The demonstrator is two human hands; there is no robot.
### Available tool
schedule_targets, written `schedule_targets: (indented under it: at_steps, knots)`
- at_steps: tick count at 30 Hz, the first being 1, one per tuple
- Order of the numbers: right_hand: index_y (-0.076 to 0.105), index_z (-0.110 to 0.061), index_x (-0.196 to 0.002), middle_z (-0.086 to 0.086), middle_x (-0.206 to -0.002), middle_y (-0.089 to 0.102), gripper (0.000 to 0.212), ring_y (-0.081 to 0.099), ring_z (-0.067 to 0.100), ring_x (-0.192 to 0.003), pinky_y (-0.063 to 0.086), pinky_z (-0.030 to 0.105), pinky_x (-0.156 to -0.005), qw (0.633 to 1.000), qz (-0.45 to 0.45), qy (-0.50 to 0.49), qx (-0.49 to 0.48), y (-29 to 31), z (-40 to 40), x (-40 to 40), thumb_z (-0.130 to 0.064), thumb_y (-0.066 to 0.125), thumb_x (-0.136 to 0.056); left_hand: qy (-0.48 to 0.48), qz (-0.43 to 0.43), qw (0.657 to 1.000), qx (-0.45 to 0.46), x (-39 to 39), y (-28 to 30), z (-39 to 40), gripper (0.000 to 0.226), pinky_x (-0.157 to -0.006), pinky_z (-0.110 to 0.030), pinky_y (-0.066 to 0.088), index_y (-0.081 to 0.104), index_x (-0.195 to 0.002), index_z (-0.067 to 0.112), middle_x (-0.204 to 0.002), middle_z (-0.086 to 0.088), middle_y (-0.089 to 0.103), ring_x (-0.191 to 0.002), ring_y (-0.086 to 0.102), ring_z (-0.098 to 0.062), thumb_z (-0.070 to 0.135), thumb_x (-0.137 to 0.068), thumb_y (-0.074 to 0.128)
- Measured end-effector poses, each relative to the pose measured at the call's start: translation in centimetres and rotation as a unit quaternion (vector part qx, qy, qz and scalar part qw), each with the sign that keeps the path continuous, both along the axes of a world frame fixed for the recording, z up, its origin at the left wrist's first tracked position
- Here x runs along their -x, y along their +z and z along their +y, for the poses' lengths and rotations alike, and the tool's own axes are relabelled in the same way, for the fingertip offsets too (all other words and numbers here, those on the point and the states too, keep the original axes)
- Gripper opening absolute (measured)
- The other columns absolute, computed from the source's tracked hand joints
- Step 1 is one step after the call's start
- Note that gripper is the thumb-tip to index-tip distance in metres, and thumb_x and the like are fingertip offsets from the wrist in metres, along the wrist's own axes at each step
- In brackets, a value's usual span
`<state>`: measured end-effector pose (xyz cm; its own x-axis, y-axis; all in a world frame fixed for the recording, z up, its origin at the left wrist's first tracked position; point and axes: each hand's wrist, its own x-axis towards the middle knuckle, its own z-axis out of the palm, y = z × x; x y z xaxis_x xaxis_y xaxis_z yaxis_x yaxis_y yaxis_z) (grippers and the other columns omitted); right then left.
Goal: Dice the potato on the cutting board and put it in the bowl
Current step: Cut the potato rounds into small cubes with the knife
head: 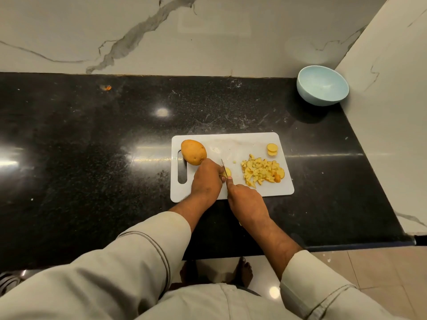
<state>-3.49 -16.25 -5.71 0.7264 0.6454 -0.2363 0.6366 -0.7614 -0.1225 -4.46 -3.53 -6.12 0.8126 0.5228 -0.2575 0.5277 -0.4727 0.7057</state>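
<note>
A white cutting board point(242, 140) lies on the black counter. At its left end rests a large uncut potato piece point(193, 152). My left hand point(206, 179) presses down a small potato slice point(227, 172) near the board's middle. My right hand point(246, 199) grips a knife point(223, 163) whose blade stands against that slice. A heap of diced potato point(261, 172) sits on the board's right side, with two round slices point(272, 149) behind it. The light blue bowl point(322, 85) stands empty at the far right corner, well apart from the board.
The black counter point(92, 146) stretches wide to the left of the board. Marble walls close the back and the right side next to the bowl. An orange scrap point(107, 87) lies far back left. The counter's front edge is just below my forearms.
</note>
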Motion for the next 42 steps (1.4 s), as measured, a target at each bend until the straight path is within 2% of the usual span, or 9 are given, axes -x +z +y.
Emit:
schedule_targets:
  at_steps: [6,11,14,22,25,28,33,36,42]
  knots:
    - [0.016,-0.01,-0.152,0.009,-0.098,0.062,0.057,0.062,0.029,-0.082,0.035,0.035,-0.059,1.0,-0.01,0.003,-0.005,-0.4,0.4,-0.3,-0.013,0.038,-0.099,-0.02,0.025,0.999,-0.003,-0.3,0.7,0.0,0.022,-0.076,-0.037,0.054,0.052,-0.076,0.023,-0.086,-0.001,0.062,-0.079,0.062,-0.02,0.007,-0.085,0.064]
    - [0.014,-0.008,-0.152,0.012,-0.102,0.061,0.059,0.06,0.03,-0.089,0.034,0.034,-0.061,0.999,0.008,0.018,0.026,-0.2,1.2,-1.1,-0.009,0.037,-0.098,-0.038,0.024,0.999,-0.007,-0.3,0.9,0.4,0.021,-0.073,-0.039,0.054,0.057,-0.071,0.023,-0.074,-0.001,0.06,-0.069,0.058,-0.018,0.007,-0.083,0.064]
    - [0.011,-0.007,-0.153,0.013,-0.105,0.061,0.06,0.06,0.03,-0.092,0.034,0.034,-0.064,0.999,0.024,0.023,0.042,0.1,0.8,-0.8,-0.009,0.036,-0.098,-0.04,0.02,0.999,0.003,-0.2,0.8,0.6,0.008,-0.077,-0.037,0.055,0.074,-0.085,0.012,-0.085,-0.007,0.071,-0.08,0.065,-0.021,0.008,-0.084,0.067]
    - [0.01,-0.012,-0.153,0.009,-0.103,0.061,0.058,0.061,0.025,-0.085,0.047,0.037,-0.069,0.996,0.066,0.018,0.062,0.1,-2.8,2.3,-0.017,0.035,-0.101,-0.027,0.001,1.0,0.014,-0.1,0.0,0.7,0.028,-0.084,-0.028,0.049,0.069,-0.113,0.008,-0.109,-0.007,0.068,-0.097,0.062,-0.02,0.011,-0.085,0.07]
    - [0.009,-0.015,-0.153,0.006,-0.104,0.062,0.058,0.062,0.023,-0.085,0.051,0.037,-0.073,0.995,0.089,0.008,0.052,0.0,-4.0,3.2,-0.019,0.036,-0.102,-0.018,-0.014,1.0,0.002,0.2,-0.1,0.6,0.032,-0.076,-0.02,0.045,0.067,-0.117,0.009,-0.107,-0.004,0.067,-0.081,0.059,-0.006,0.009,-0.085,0.069]
    - [0.011,-0.016,-0.153,0.003,-0.101,0.061,0.055,0.06,0.019,-0.082,0.048,0.033,-0.069,0.997,0.073,-0.003,0.017,0.4,-4.7,3.4,-0.023,0.034,-0.104,0.001,-0.02,1.0,0.003,0.4,-0.5,0.4,0.028,-0.06,-0.009,0.035,0.067,-0.115,0.009,-0.097,0.0,0.066,-0.065,0.05,0.005,0.008,-0.088,0.065]
    - [0.015,-0.015,-0.153,0.004,-0.098,0.062,0.053,0.061,0.024,-0.081,0.047,0.036,-0.065,1.0,0.016,0.006,-0.018,1.0,-2.6,1.6,-0.025,0.033,-0.104,-0.004,0.015,1.0,0.006,0.1,-0.1,0.7,0.019,-0.055,-0.017,0.034,0.071,-0.107,0.008,-0.086,-0.001,0.066,-0.068,0.054,-0.008,0.012,-0.09,0.063]
    - [0.015,-0.014,-0.153,0.007,-0.101,0.062,0.053,0.061,0.027,-0.085,0.042,0.037,-0.064,1.0,0.023,0.005,-0.006,0.7,-0.8,0.4,-0.023,0.032,-0.103,-0.005,0.01,1.0,-0.002,0.2,-0.1,0.7,0.012,-0.05,-0.014,0.031,0.074,-0.096,0.008,-0.077,0.004,0.064,-0.06,0.051,-0.002,0.012,-0.087,0.067]
    - [0.014,-0.013,-0.153,0.007,-0.094,0.061,0.055,0.06,0.026,-0.079,0.035,0.035,-0.058,1.0,0.019,0.015,-0.004,-0.2,0.2,-0.3,-0.019,0.033,-0.102,0.0,-0.009,1.0,0.003,0.5,0.1,0.4,0.007,-0.058,-0.021,0.048,0.075,-0.086,0.007,-0.071,0.003,0.064,-0.059,0.056,-0.002,0.007,-0.085,0.067]
